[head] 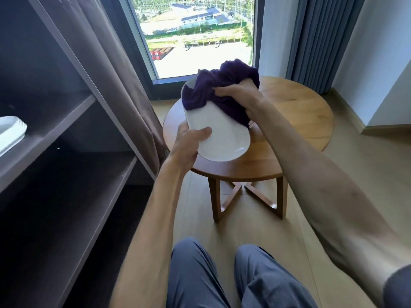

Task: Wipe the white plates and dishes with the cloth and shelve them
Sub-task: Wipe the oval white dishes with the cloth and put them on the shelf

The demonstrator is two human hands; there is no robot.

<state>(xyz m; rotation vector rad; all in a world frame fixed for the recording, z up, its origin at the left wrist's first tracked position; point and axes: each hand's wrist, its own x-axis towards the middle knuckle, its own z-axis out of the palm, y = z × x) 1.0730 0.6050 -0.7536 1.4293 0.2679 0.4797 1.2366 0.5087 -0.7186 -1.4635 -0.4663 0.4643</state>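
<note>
Wooden counter (307,112) lies beneath both hands; left hand (186,143) grips the white dish (222,138), right hand (240,94) clutches the purple cloth (222,85) on it; stacked plates (11,130) shelved far left.

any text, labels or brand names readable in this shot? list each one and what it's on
None can be read.
The white dish held by the left hand is plain.
The purple cloth gripped by the right hand shows no tag.
The plates on the shelf show no marks.
Buildings and red vehicles outside the window are too small to show any signs.
</note>
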